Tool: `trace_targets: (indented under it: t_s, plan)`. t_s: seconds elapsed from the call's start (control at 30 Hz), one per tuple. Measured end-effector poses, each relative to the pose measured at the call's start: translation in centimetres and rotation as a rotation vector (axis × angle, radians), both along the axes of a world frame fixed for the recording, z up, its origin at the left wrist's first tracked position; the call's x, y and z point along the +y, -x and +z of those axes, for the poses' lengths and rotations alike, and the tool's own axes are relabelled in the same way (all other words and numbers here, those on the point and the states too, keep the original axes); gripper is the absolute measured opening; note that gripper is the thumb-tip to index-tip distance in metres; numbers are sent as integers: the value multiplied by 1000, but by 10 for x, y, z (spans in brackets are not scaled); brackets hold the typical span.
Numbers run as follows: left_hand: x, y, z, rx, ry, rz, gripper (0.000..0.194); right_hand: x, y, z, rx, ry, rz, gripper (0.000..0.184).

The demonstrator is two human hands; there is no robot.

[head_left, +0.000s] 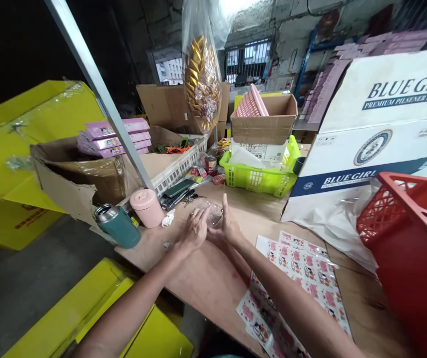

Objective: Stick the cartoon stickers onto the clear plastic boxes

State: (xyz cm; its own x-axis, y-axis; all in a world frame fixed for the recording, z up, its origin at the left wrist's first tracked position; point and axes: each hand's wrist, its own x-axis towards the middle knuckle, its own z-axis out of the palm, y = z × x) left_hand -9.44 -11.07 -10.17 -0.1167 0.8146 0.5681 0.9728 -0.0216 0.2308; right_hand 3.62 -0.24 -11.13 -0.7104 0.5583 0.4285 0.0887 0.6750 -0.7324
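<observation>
Student: Grip first, please: how do the two hands stand?

Tutor: The right hand is spread, its fingers extended upward and its thumb apart from them. The left hand has its fingers drawn together against a piece of clear plastic; whether they pinch it or merely touch it, I cannot tell at this size.

Student: Where does the plastic lie in relation to them?

Tutor: Between the two hands, above the tabletop.

Student: And the surrounding edges and room?

Tutor: Bare tabletop extends between the forearms, and its near edge passes diagonally beneath the left forearm. Sticker sheets occupy the surface under and beside the right forearm. A pink canister stands left of the left hand; a green basket sits beyond the right, apart from it.

Student: Appearance of the plastic?

Tutor: Colourless, transparent and thin, with pale glints; the wood tone of the table shows through it.
</observation>
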Motion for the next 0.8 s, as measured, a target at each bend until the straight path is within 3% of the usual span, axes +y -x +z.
trace_targets:
  t_s: [0.07,0.17,0.33,0.43,0.53,0.6,0.67,0.73,0.8]
  plan:
    - [-1,-3,-3,21,4,-21,54,-3,2,-4,5,0,-49,128]
    - [0,-3,-11,28,17,-63,53,-8,-18,-2,1,-4,-128,126]
    - [-7,20,-27,-38,18,-55,52,-8,-71,25,-4,93,-243,130]
    - [-20,18,-22,-67,-18,-35,56,-8,-97,47,-8,220,-274,136]
    - [-31,-19,-4,-142,9,-195,69,-14,-111,66,-21,431,-172,141]
    - [-33,-55,8,-304,61,-385,62,-20,-115,74,-44,556,-68,141]
    - [-31,-88,16,-617,116,-505,38,-26,-121,80,-102,596,1,134]
    - [-29,-113,21,-1040,163,-531,24,-33,-136,84,-134,529,-25,123]
    - [-31,-128,26,-1448,215,-521,27,-42,-160,87,-76,437,-112,107]
